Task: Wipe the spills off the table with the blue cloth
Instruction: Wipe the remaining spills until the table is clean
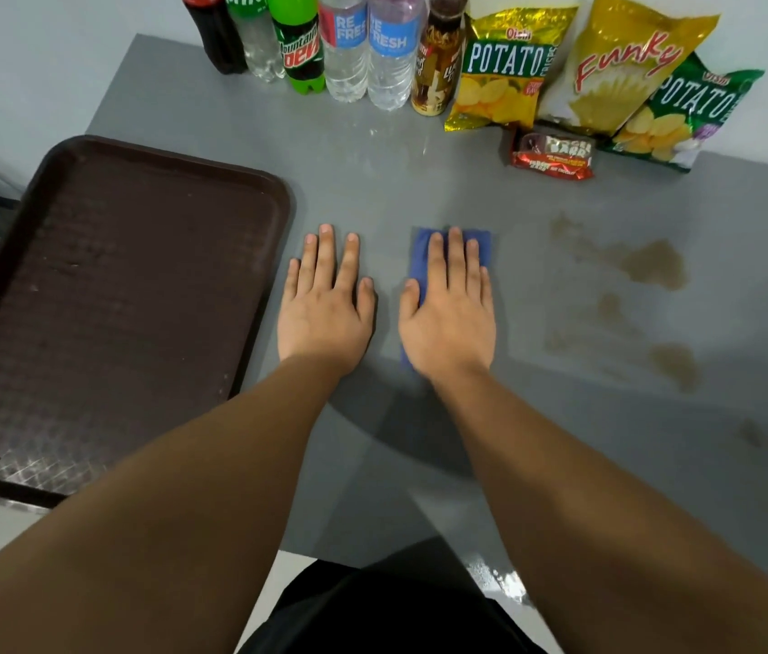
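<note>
Brown tray [103, 295] left of my hands, bottles [344, 49] and chip bags [504, 68] at back; brown spills [651, 266] right; blue cloth [478, 243] under my flat right hand [448, 318]; left hand [325, 309] flat, fingers spread, on bare table [419, 181].

We had both forearms bare from the lower edge of the view to the wrists, with no sleeve showing on either. Our left hand [325, 313] and right hand [449, 318] were bare too, without gloves, rings, a watch or a band at the wrist. The fingernails were short and plain. Below, between the arms, we wore a black garment [386, 611], smooth and unmarked.
</note>
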Tool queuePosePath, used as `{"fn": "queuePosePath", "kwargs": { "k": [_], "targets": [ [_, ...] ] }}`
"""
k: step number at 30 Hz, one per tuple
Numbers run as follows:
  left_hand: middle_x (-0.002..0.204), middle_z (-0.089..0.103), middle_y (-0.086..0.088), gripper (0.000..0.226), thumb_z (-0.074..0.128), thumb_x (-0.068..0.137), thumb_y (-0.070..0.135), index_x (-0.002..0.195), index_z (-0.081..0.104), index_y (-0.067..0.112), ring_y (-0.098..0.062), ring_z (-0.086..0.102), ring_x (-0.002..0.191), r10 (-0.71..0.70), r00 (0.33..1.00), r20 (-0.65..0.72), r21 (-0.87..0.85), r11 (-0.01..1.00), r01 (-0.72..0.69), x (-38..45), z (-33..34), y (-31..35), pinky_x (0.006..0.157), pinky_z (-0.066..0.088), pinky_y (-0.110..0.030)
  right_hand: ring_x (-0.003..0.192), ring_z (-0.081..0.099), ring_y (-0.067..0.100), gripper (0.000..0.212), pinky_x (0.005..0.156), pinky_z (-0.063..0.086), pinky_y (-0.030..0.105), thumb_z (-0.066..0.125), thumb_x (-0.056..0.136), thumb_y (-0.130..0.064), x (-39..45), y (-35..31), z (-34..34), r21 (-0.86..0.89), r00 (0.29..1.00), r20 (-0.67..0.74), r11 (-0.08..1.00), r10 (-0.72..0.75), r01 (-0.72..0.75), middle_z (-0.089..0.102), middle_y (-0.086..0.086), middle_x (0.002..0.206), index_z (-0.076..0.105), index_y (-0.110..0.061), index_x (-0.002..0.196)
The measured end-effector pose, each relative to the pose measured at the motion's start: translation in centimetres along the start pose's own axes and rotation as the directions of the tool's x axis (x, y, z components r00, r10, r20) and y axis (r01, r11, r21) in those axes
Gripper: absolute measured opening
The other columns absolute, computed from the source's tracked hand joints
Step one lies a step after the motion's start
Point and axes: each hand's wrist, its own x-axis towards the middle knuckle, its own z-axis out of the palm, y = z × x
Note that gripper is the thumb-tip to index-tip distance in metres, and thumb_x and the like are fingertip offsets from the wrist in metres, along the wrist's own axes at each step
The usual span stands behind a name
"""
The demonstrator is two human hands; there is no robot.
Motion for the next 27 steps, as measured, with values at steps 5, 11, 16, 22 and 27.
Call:
{"fn": "queuePosePath", "kwargs": {
  "k": [5,11,16,22,27],
  "targets": [
    [0.174,0.001,-0.004,0.062,0.017,0.108,0.047,0.167,0.008,0.028,-0.02,-0.004,0.16,-0.002,1.0,-0.01,0.007,1.0,0.002,0.0,-0.2,0.0,0.13,-0.001,-0.041,0.159,0.005,0.024,0.069,0.129,0.004,0.04,0.026,0.103,-0.045,5.0,3.8,-0.9,0.026,0.999,0.021,0.999,0.026,-0.027,0.008,0.005,0.173,0.012,-0.017,0.164],
    [0.174,0.001,-0.004,0.063,0.016,0.107,0.048,0.167,0.008,0.027,-0.02,-0.005,0.16,0.002,1.0,0.004,0.013,1.0,-0.002,-0.2,-0.5,0.0,0.13,-0.001,-0.041,0.159,0.008,0.026,0.068,0.129,0.008,0.041,0.026,0.104,-0.047,2.9,10.2,-2.2,0.007,0.99,-0.026,0.99,0.138,-0.138,0.01,0.005,0.172,0.013,-0.018,0.164],
    [0.174,0.0,-0.004,0.064,0.016,0.106,0.047,0.166,0.008,0.028,-0.02,-0.006,0.16,-0.003,1.0,0.012,0.007,1.0,0.003,-0.1,-0.6,0.2,0.13,-0.003,-0.041,0.158,0.017,0.028,0.065,0.128,0.015,0.043,0.034,0.104,-0.04,-3.9,10.0,-2.1,-0.006,0.963,-0.097,0.968,0.251,-0.252,0.019,0.009,0.17,0.022,-0.013,0.162],
    [0.174,0.002,-0.004,0.065,0.017,0.104,0.048,0.166,0.01,0.028,-0.02,-0.004,0.16,-0.015,1.0,0.01,-0.007,1.0,0.015,0.1,-0.5,0.2,0.13,-0.003,-0.041,0.156,0.023,0.03,0.065,0.125,0.02,0.043,0.035,0.102,-0.038,-7.5,2.9,-0.2,0.015,0.953,-0.146,0.964,0.265,-0.266,0.025,0.012,0.168,0.029,-0.009,0.16],
    [0.174,0.006,-0.005,0.064,0.023,0.105,0.045,0.166,0.016,0.028,-0.021,0.0,0.161,-0.015,1.0,-0.001,-0.028,0.999,0.015,0.0,-0.6,0.3,0.129,-0.001,-0.041,0.158,0.017,0.026,0.067,0.128,0.014,0.041,0.038,0.101,-0.04,-4.6,3.1,-0.5,0.039,0.99,-0.093,0.994,0.104,-0.1,0.021,0.008,0.17,0.026,-0.014,0.161]
  ]
}}
